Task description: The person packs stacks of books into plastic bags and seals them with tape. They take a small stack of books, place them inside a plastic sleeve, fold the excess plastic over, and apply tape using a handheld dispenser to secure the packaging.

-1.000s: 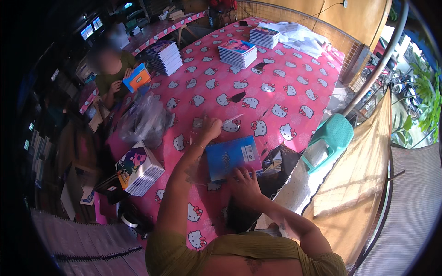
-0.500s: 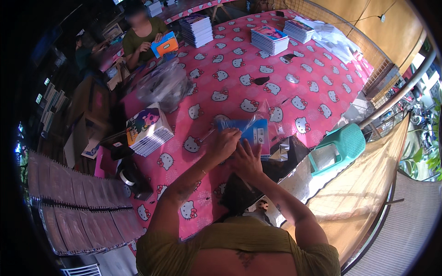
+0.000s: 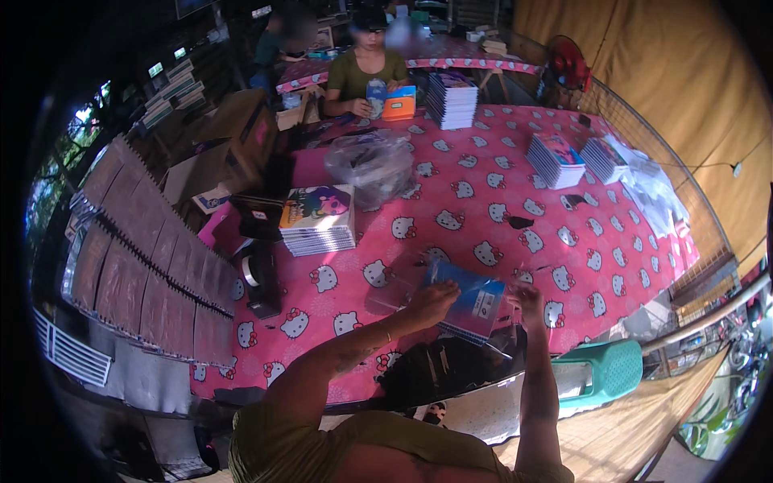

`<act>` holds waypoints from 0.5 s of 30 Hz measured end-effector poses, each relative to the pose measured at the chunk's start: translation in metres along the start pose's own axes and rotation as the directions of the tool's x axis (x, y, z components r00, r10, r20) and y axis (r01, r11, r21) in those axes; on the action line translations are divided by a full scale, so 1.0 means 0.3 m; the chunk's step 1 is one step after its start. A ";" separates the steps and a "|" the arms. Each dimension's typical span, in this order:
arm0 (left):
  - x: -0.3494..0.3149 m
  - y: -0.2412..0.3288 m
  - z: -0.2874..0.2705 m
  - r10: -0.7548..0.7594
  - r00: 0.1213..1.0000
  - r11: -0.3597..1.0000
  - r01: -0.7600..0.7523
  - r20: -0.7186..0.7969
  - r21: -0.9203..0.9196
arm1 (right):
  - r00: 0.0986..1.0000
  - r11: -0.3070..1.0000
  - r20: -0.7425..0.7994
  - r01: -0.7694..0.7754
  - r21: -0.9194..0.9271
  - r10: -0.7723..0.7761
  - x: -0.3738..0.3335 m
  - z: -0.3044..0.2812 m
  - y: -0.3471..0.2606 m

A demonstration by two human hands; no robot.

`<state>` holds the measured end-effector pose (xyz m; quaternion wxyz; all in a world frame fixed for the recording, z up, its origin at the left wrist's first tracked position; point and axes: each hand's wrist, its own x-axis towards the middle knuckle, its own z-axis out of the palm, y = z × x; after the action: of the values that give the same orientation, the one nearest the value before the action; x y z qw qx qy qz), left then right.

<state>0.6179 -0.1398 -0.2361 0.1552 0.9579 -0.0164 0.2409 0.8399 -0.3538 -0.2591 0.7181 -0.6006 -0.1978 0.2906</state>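
Note:
In front of me a blue and pink notebook (image 3: 465,310) with a white label lies at a slant on the table, in or under clear plastic (image 3: 394,294). The fingers of my left hand (image 3: 433,303) are closed at its upper left edge, gripping the notebook with the plastic over it. Just off its right edge, my right hand (image 3: 527,299) is raised with the fingers pinched together. Thin see-through film shows near those fingertips, but what they hold is hard to make out. Below the notebook lies a dark sheet or pad (image 3: 423,366).
The pink patterned table (image 3: 322,322) carries several notebook stacks, one at left (image 3: 318,241), and a plastic bag (image 3: 370,165). A black tape dispenser (image 3: 262,282) stands near long rows of wrapped notebooks (image 3: 145,266). A green stool (image 3: 608,374) is at right. Across the table a co-worker (image 3: 366,76) handles notebooks.
My view has tilted up and swung left. The right hand has left the notebook's surface and moved to its right, fingers now pinched. The notebook has turned slightly; the left hand remains at it.

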 end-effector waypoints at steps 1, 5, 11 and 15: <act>-0.016 -0.012 0.004 -0.005 1.000 0.999 0.005 0.013 0.042 | 0.991 1.000 -0.131 0.024 -0.020 -0.026 -0.014 -0.030 -0.011; -0.023 -0.007 0.027 0.001 0.998 0.993 -0.008 0.061 0.117 | 0.841 0.853 -0.334 0.250 -0.458 -0.426 -0.119 -0.078 -0.055; -0.029 -0.005 -0.002 0.055 0.998 0.971 -0.063 0.043 0.230 | 0.832 -0.002 0.502 0.516 -0.857 -0.236 -0.316 0.485 -0.176; 0.033 -0.048 -0.086 0.066 0.980 0.901 -0.140 0.189 0.410 | 0.857 -0.029 0.489 0.491 -0.870 -0.162 -0.318 0.468 -0.090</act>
<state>0.6164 -0.1178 -0.2141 -0.0703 0.9836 -0.0281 0.1638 0.6842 -0.3143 -0.1983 0.1314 -0.8155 -0.5627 -0.0323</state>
